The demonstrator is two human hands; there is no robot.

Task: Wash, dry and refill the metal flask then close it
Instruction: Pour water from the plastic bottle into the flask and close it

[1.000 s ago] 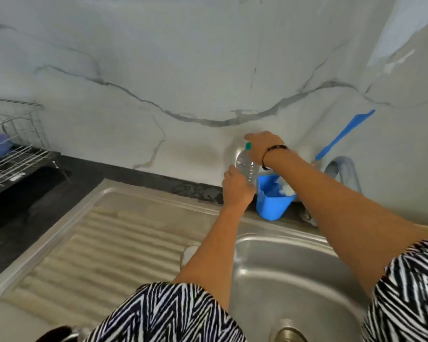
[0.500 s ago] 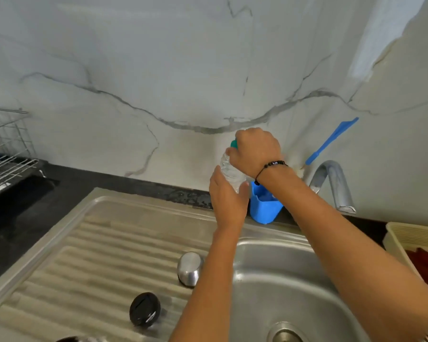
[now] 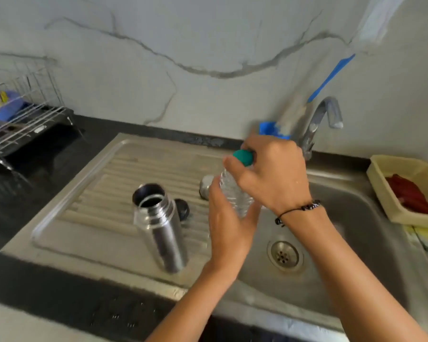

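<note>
Both hands grasp a clear plastic bottle (image 3: 232, 193) held above the sink's edge: left hand (image 3: 229, 227) wraps its body from below, right hand (image 3: 274, 176) curls fingers around the green cap (image 3: 243, 157). Head view: metal flask (image 3: 160, 225) stands upright and open on the ribbed drainboard (image 3: 89, 211), just left of the left hand, apart from it. Black lid (image 3: 182, 208) lies right behind the flask; a metal cap (image 3: 205, 186) sits farther back, partly hidden by the bottle. Faucet (image 3: 319, 122) behind, drain (image 3: 283, 255) in the basin, beige tray (image 3: 378, 183) at right, wire rack (image 3: 22, 119) at left.
</note>
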